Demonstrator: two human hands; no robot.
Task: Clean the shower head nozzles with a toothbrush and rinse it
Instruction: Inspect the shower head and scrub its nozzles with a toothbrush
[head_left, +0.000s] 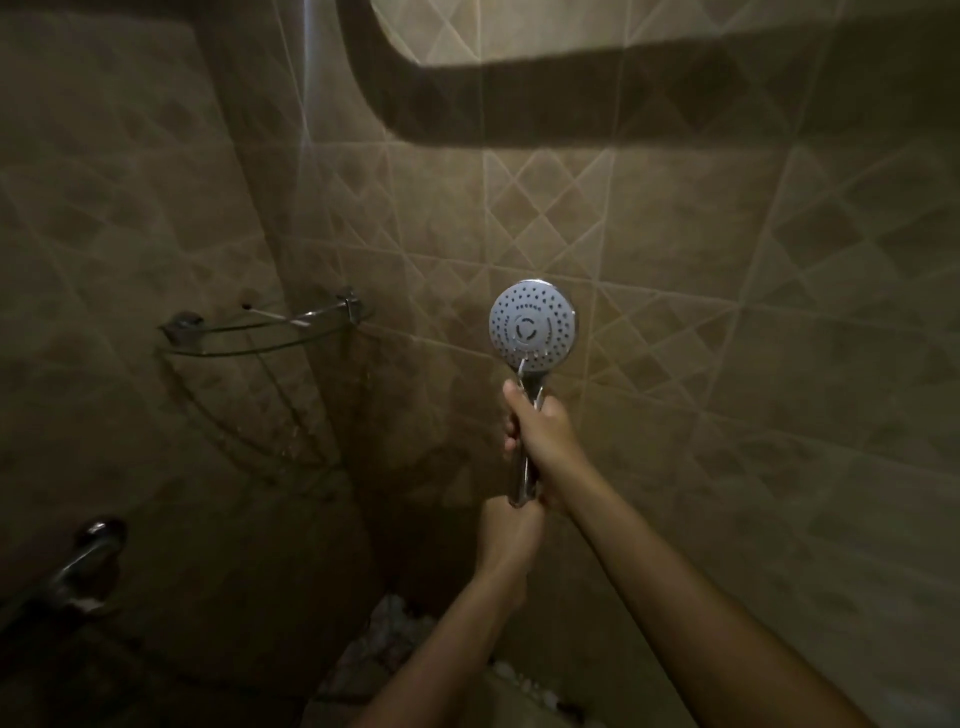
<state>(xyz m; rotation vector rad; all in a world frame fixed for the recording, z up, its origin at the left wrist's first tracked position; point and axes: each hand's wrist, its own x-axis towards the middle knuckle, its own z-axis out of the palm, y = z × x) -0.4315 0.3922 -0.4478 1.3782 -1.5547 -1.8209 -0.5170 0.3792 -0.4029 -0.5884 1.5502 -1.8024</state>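
Observation:
A round chrome shower head is held upright in front of the tiled wall, its white nozzle face turned toward me. My right hand is wrapped around the upper part of its chrome handle. My left hand grips the bottom end of the same handle, just below the right hand. No toothbrush is in view.
A glass corner shelf on chrome brackets hangs at the left, with a wire rack below it. A chrome tap fitting sticks out at the lower left. Brown tiled walls surround the corner; the scene is dim.

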